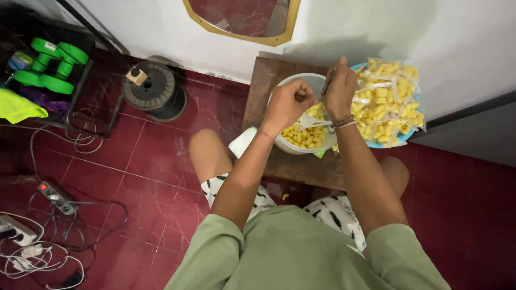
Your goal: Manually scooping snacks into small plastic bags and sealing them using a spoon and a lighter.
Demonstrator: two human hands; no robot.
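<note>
head view: both hands work over a white bowl [301, 147] of yellow snacks [302, 135] on a small brown bench [263, 88]. the left hand [287, 102] is clenched as if pinching something, though what it pinches is too small to tell. the right hand [339, 86] grips a thin dark tool — its tip is hidden. filled bags [389, 102] pile on a blue tray [400, 140] that overhangs the bench edge; a nudge could tip it or scatter snacks. a white scoop [314, 122] lies in the bowl.
</note>
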